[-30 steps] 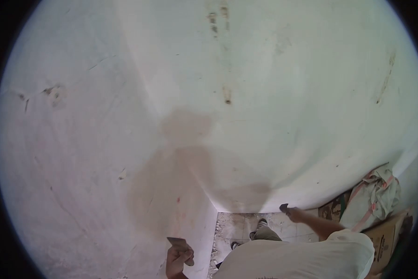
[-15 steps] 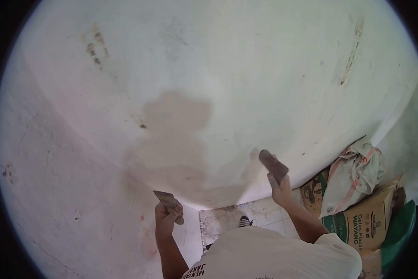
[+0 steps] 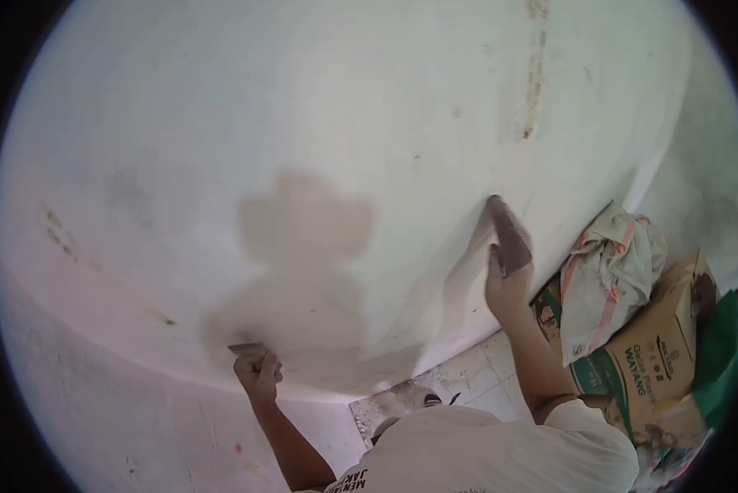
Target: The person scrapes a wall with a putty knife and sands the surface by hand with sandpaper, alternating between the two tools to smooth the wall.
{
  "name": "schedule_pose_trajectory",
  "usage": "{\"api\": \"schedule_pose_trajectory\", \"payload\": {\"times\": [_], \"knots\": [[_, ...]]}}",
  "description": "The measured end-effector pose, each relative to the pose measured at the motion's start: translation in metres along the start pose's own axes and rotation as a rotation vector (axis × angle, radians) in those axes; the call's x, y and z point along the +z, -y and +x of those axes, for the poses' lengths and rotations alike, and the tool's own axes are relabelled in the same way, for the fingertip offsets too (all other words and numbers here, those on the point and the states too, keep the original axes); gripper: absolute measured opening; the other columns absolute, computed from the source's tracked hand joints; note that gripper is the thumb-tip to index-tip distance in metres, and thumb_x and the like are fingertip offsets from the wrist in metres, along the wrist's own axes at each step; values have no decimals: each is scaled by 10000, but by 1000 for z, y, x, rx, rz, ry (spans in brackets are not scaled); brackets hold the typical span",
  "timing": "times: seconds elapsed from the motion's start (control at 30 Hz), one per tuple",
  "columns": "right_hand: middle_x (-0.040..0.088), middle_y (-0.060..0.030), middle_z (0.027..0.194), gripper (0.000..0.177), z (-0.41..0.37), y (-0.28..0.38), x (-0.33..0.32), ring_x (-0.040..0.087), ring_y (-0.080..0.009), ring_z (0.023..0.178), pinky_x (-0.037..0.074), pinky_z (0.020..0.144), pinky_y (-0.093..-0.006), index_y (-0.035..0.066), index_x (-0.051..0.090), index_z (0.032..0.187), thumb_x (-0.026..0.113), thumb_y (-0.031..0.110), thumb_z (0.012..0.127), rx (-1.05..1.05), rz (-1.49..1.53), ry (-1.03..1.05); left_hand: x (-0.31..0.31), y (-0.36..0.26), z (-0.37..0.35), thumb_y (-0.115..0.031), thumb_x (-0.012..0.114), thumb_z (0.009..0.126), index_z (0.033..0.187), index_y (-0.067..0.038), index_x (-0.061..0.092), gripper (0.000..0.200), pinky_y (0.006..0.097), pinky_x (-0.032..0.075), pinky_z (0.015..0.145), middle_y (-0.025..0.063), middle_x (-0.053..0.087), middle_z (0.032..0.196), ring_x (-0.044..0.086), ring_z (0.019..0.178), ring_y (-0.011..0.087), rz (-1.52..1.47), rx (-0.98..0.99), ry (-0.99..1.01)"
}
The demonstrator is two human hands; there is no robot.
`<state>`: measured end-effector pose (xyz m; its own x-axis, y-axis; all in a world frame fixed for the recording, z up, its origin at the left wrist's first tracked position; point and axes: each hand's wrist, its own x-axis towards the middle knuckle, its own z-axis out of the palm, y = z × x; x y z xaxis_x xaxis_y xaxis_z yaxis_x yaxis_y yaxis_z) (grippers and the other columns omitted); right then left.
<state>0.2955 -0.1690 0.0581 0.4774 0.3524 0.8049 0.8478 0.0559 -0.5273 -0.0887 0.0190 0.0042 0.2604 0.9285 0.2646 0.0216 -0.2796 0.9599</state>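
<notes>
My right hand is raised and wrapped round the lower end of a long brown sanding pad. The pad's dark, rounded tip points up at the pale wall and overlaps it in this view. Lower on the left, my left hand grips a putty knife, its thin blade angled up and left, near the wall. Most of the knife's handle is hidden in my fingers. A rough brown streak runs down the wall above my right hand.
At the right, a white sack with red stripes leans by the wall. Beside it are a cardboard box and a green bag. Pale floor tiles show below, and a brown mark is on the wall at left.
My view has swung to the right, so the wall marks sit further left. My right hand has risen with the sanding pad; my left hand has shifted left with the putty knife.
</notes>
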Motion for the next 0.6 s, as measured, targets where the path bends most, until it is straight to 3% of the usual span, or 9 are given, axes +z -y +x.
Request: {"api": "schedule_pose_trajectory", "payload": {"times": [0.03,0.07,0.13,0.23,0.33,0.37,0.43,0.6], "knots": [[453,-192,1416,559,-2,2,5,401,-325,1337,278,1122,-388,-67,434,1361,430,-120,805,88,118,21,-1,4,5,-241,749,821,670,-38,499,356,245,379,403,43,504,547,463,430,129,-30,105,24],[391,-253,1428,645,-3,4,10,438,-407,1270,357,1064,-439,30,426,1402,494,-83,771,44,17,4,-1,8,7,-252,743,826,670,-37,499,361,253,385,403,44,501,538,470,429,136,-34,121,4],[322,-321,1444,689,-8,5,15,359,-490,1316,383,1043,-481,40,398,1421,629,36,772,-18,-150,56,4,3,5,-274,731,837,671,-35,497,372,270,398,403,45,495,521,485,427,151,-37,153,-50],[233,-406,1437,823,-4,23,18,254,-581,1329,404,1011,-532,27,348,1441,746,194,740,6,-167,113,6,-1,2,-301,719,845,688,-38,505,373,292,427,433,44,487,502,502,434,166,-31,113,-86],[197,-451,1415,929,-1,29,22,232,-631,1303,438,963,-558,13,306,1452,790,291,708,-8,-187,87,7,-1,2,-310,728,837,703,-34,509,376,302,442,453,43,486,502,506,440,165,-64,129,-66],[192,-455,1413,922,-2,28,24,233,-634,1301,441,959,-557,6,302,1451,784,277,713,-8,-203,94,3,7,4,-332,701,861,786,-49,484,365,289,448,421,10,440,531,478,417,138,-45,150,-39],[183,-464,1408,907,-2,25,24,233,-640,1295,447,952,-553,-10,294,1449,771,249,722,-9,-238,118,8,9,4,-318,686,874,778,-52,478,351,290,442,416,15,444,531,475,412,141,-60,155,-95],[205,-413,1439,885,-6,15,22,250,-604,1316,439,968,-552,61,317,1460,758,176,702,-16,-253,145,3,19,2,-295,687,876,771,-50,478,338,301,441,418,22,463,546,476,413,147,-169,113,-97]]}}
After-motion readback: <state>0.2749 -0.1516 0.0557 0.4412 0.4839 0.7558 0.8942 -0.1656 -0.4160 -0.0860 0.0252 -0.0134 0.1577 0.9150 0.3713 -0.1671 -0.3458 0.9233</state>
